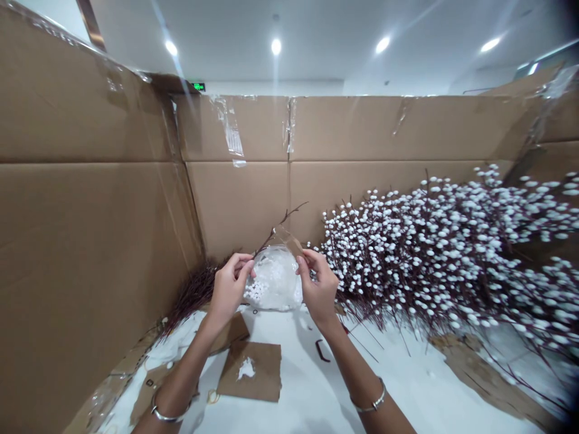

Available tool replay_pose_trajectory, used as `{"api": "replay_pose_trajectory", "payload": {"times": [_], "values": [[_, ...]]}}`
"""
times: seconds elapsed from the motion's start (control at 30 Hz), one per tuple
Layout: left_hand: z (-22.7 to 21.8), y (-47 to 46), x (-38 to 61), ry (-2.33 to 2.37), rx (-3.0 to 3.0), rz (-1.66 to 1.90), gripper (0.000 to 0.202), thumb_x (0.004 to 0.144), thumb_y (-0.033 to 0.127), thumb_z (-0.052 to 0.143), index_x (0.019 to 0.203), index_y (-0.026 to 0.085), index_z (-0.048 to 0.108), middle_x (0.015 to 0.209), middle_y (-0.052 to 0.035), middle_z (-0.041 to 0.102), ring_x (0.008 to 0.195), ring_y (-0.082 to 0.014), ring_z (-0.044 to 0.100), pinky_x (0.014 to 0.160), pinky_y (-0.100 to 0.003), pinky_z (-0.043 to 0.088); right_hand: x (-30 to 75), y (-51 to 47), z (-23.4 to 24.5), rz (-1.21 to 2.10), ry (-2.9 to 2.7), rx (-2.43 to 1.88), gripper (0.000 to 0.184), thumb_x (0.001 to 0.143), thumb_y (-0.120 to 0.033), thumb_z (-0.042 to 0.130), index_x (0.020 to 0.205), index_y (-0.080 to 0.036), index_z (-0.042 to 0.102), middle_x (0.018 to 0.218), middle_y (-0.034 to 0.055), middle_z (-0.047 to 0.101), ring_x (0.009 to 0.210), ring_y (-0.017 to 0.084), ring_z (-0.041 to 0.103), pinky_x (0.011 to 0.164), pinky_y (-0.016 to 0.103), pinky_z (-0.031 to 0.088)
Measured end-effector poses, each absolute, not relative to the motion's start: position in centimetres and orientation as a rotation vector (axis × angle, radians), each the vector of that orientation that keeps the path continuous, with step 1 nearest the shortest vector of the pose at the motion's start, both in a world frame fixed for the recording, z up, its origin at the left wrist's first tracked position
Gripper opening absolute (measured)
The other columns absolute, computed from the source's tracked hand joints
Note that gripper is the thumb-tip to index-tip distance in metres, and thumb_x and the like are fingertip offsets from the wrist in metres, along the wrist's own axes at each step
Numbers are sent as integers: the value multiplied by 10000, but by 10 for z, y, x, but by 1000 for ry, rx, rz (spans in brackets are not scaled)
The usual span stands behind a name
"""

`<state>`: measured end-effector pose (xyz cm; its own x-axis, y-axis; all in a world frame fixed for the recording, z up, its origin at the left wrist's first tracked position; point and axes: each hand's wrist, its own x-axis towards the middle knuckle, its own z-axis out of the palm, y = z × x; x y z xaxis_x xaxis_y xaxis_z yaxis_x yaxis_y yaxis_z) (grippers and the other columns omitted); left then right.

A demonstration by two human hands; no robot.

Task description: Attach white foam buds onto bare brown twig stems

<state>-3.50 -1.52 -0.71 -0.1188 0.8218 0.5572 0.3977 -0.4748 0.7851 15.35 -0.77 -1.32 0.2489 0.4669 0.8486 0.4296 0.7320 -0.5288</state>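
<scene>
My left hand (231, 286) is closed, thumb against fingers, on a dark brown twig (266, 239) that slants up to the right. One small white bud sits partway along the twig. In my right hand (319, 289) a thin brown strip (293, 243) is pinched; its far end reaches toward the twig near that bud, and I cannot tell whether they touch. Behind and between both hands lies a clear plastic bag (278, 274) with small white buds (256, 290) in it.
Bare twigs (192, 295) are heaped at the left. A large pile of white-budded branches (420, 253) fills the right. A cardboard square (265, 386) bearing a white smear (246, 368) lies in front on the white table (312, 392). Tall cardboard walls (362, 129) enclose the back and left.
</scene>
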Motion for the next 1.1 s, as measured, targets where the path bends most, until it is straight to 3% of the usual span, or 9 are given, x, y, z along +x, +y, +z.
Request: {"api": "replay_pose_trajectory", "payload": {"times": [1.1], "values": [[-8,-16,-33,1369,1871,1595,196,902,372,533,962,205,618,684,1,648,647,-162,599,630,-240,410,159,-3,-13,47,-1355,-862,150,928,-278,538,1012,-198,632,889,47,707,717,162,649,698,301,538]]}}
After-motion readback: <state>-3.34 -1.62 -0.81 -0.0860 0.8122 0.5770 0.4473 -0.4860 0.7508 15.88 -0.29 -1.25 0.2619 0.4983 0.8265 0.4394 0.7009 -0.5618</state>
